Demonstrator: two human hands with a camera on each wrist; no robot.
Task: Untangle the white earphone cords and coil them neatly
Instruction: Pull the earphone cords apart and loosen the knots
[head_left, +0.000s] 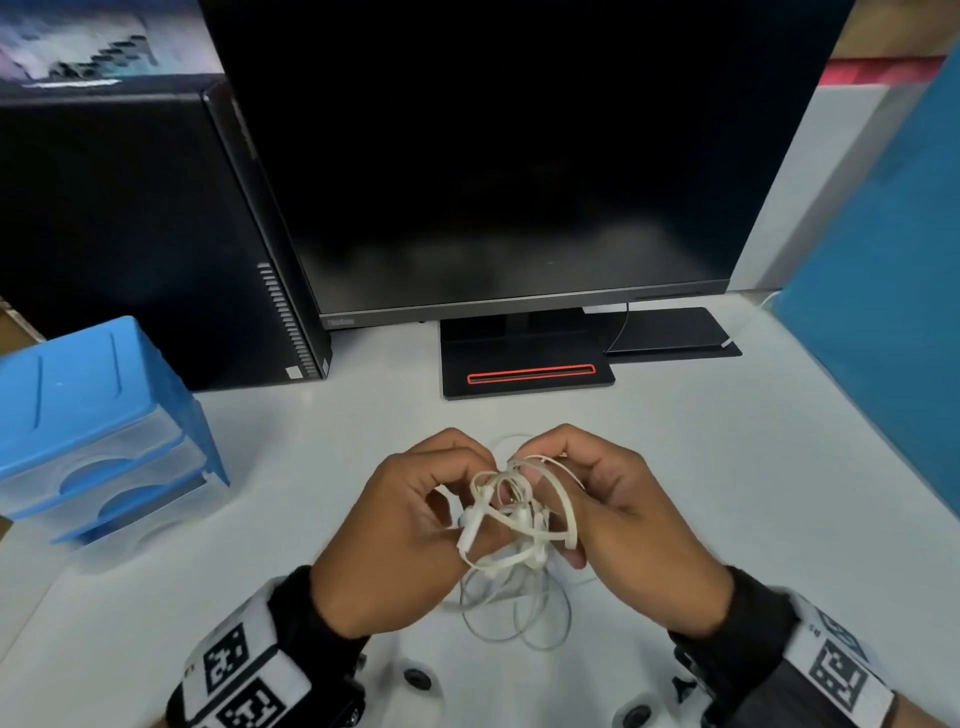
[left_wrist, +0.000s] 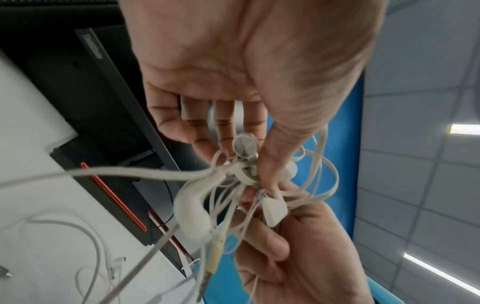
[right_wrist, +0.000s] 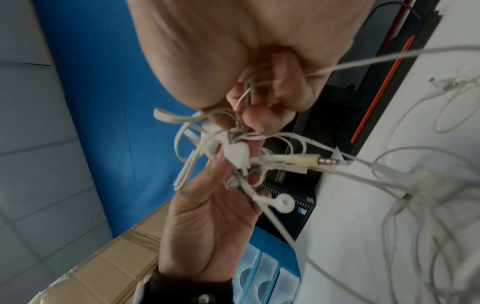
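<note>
White and rubbery, the earphone cords (head_left: 506, 514) sat as one knot held up between our two hands, above the pale surface (head_left: 675, 467), with slack loops (head_left: 514, 618) hanging from the knot and pooling on the surface below it. Our left hand (head_left: 400, 525) had its fingers curled round one side of the knot, thumb and fingertips pinching strands; our right hand (head_left: 613, 514) was curled on the other side, pinching a thin strand near the top. In the right wrist view a metal jack plug (right_wrist: 330, 161) stuck out of the tangle (a free end, and a good one to start from). An earbud (left_wrist: 244, 146) lay against our left fingertips.

We judged the step to be loosening the knot. To do it well we should have slackened the bundle rather than pulled, then fed the plug end back through each loop while the other hand kept the rest still.

The tangle had no real long axis; it was roughly round, and the hanging loops ran downward toward us. The plug alone pointed clearly, outward from the knot and away from our palms.

Behind stood a dark monitor (head_left: 519, 156), with blue drawers (head_left: 98, 431) at the left.
</note>
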